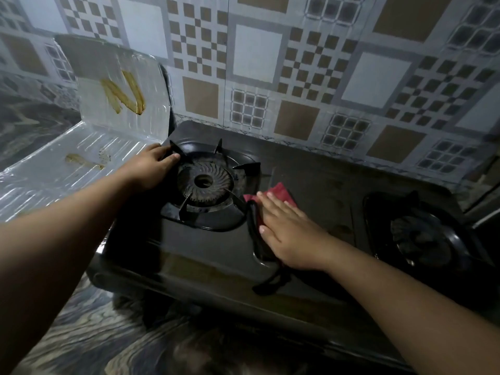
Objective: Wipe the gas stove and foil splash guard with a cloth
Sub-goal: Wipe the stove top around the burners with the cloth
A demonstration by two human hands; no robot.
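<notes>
A black two-burner gas stove (216,247) sits on the counter. My left hand (151,166) grips the left edge of the left burner's pan support (205,182). My right hand (286,228) lies flat, fingers together, pressing a red cloth (281,192) with a black edge onto the stove top between the two burners. The foil splash guard (116,87) stands folded at the stove's left, with brown greasy streaks on its upright panel and on its lower flap (84,161).
The right burner (422,236) is at the stove's right end. A patterned tiled wall (297,77) runs close behind the stove. A dark marbled counter (89,336) extends in front and to the left.
</notes>
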